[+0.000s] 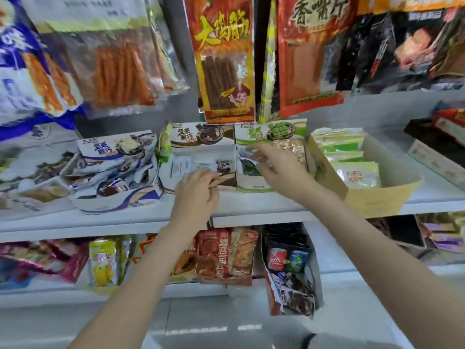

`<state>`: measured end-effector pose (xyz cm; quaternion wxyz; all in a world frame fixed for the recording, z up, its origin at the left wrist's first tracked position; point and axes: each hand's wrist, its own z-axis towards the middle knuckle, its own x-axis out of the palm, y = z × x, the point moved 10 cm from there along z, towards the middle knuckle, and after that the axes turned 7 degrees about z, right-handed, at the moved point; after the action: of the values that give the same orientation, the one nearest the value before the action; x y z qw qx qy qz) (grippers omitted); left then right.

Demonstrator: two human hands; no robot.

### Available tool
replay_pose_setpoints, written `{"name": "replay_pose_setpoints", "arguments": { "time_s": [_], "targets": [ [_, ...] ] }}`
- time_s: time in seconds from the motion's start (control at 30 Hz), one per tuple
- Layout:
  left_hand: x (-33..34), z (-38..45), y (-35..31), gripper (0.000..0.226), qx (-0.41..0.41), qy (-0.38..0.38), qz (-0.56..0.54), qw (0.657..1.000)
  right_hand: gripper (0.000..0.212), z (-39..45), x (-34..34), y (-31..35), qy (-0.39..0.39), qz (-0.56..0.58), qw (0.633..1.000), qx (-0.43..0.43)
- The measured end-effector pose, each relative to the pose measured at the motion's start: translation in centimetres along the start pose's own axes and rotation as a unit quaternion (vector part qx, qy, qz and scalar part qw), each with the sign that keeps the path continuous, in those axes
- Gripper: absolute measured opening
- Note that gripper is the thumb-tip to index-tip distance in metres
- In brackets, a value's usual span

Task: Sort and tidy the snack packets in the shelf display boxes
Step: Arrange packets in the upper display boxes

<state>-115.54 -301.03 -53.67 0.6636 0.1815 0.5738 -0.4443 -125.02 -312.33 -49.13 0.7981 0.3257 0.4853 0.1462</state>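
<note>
"香嘴片" on red packet (312, 54)

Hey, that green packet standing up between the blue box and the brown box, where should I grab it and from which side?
Pinch the green packet by its top edge, coming from above and in front. It stands upright, wedged between the blue box and the brown box, so only its upper part sticks out clear. The left hand looks nearest, probably the easier one to use.
</note>
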Motion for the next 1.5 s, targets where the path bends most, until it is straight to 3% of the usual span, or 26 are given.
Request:
{"name": "replay_pose_setpoints", "arguments": {
  "time_s": [0.1,0.23,0.4,0.5,0.57,0.6,0.67,0.73,0.8,0.87,0.93,0.97,1.0,1.1,1.2,1.3,1.4,1.5],
  "targets": [
    [-2.1,-1.1,5.3,0.032,-0.049,-0.038,0.074,0.995,0.043,3.9,6.3,1.4,0.077,0.058,0.995,0.009],
    [-4.7,-1.8,9.2,0.032,-0.064,-0.114,0.100,0.986,0.042,9.2,11.9,4.3,0.101,0.107,0.989,-0.028],
    [-4.9,-1.1,11.3,0.034,-0.071,-0.099,0.094,0.988,0.041,14.1,16.4,5.3,0.091,0.142,0.985,0.033],
    [-4.6,-0.9,12.0,0.042,-0.094,-0.083,0.056,0.990,0.036,13.4,14.2,4.0,-0.020,0.184,0.978,0.092],
    [-5.2,-0.6,11.4,0.055,-0.093,-0.090,0.030,0.991,0.030,10.9,11.1,2.3,-0.124,0.274,0.942,0.146],
    [-5.4,-0.5,10.5,0.062,-0.080,-0.090,0.024,0.992,0.028,9.4,10.1,1.7,-0.139,0.327,0.919,0.169],
    [-5.8,-0.4,7.5,0.061,-0.022,-0.098,0.009,0.995,0.025,6.3,8.9,1.4,-0.101,0.391,0.894,0.195],
    [-6.7,-0.7,4.4,0.040,0.023,-0.130,-0.040,0.991,0.022,3.4,7.2,1.5,-0.059,0.439,0.873,0.206],
    [-7.1,-0.7,3.3,0.022,-0.009,-0.141,-0.135,0.981,0.026,0.8,5.0,0.6,-0.050,0.459,0.862,0.211],
    [-6.0,-0.5,3.0,0.015,-0.076,-0.103,-0.300,0.945,0.030,-1.1,2.6,-0.8,-0.055,0.394,0.893,0.210],
    [-3.7,-0.5,0.8,0.005,-0.099,-0.009,-0.477,0.874,0.030,-2.7,1.7,-1.3,-0.031,0.373,0.903,0.210],
    [-2.6,-0.7,-0.9,0.006,-0.091,0.032,-0.522,0.848,0.026,-3.4,1.1,-1.4,-0.031,0.385,0.899,0.207],
    [-1.9,-0.8,-2.4,0.009,-0.071,0.058,-0.530,0.843,0.021,-4.0,0.1,-1.4,-0.049,0.391,0.897,0.199],
    [-0.1,-0.9,-6.0,0.013,-0.007,0.095,-0.429,0.898,0.012,-5.7,-5.5,-2.4,-0.175,0.299,0.918,0.191],
    [1.3,-1.2,-9.0,0.029,0.051,0.103,-0.329,0.937,0.017,-7.5,-13.3,-3.2,-0.293,0.010,0.942,0.162],
    [2.2,-1.9,-12.6,0.040,0.121,0.092,-0.272,0.950,0.021,-8.7,-18.1,-2.8,-0.320,-0.210,0.915,0.126],
    [3.7,-2.4,-15.8,0.048,0.179,0.100,-0.237,0.950,0.013,-8.8,-18.2,-3.2,-0.263,-0.346,0.896,0.093],
    [5.6,-2.8,-17.8,0.051,0.209,0.118,-0.196,0.951,0.025,-7.9,-14.1,-8.0,-0.046,-0.400,0.895,0.193]
  ]
}}
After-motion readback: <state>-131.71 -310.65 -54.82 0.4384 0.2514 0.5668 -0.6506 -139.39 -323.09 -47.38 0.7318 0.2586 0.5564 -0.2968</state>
